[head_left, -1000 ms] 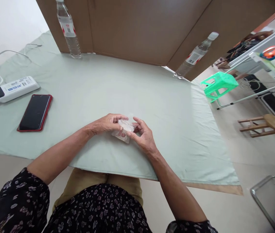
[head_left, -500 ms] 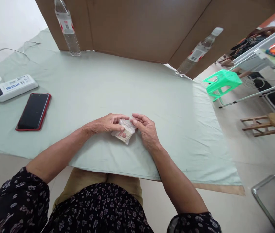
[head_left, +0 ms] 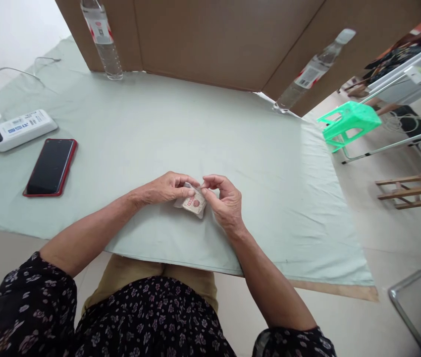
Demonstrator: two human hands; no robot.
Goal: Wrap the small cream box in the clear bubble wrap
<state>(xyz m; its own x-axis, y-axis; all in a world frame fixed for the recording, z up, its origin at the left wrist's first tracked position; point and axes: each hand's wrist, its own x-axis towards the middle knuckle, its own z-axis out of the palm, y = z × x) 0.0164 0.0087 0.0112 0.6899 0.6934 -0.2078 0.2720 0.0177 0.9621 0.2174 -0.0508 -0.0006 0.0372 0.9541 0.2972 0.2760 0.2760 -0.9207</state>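
Observation:
Close to the table's front edge is a small cream-coloured block with red print in a clear plastic bag (head_left: pixel 194 204); what the block is I cannot make out. My left hand (head_left: pixel 171 188) grips the bag from its left side, thumb on top. At the bag's upper right corner my right hand (head_left: pixel 225 199) pinches the plastic between thumb and index finger. Both hands are closed, their fingertips almost meeting over the bag.
A phone in a red case (head_left: pixel 50 167) and a white power strip (head_left: pixel 20 130) with a cable lie left. Water bottles (head_left: pixel 102 42) (head_left: pixel 312 72) stand against a brown cardboard screen (head_left: pixel 210 39). Beyond the table's right edge are a green stool (head_left: pixel 351 121) and a wooden stool (head_left: pixel 414 191).
My right thumb and index finger have closed into a pinch at the bag's corner. The bag has turned slightly, showing more of the red print. The view has shifted a little.

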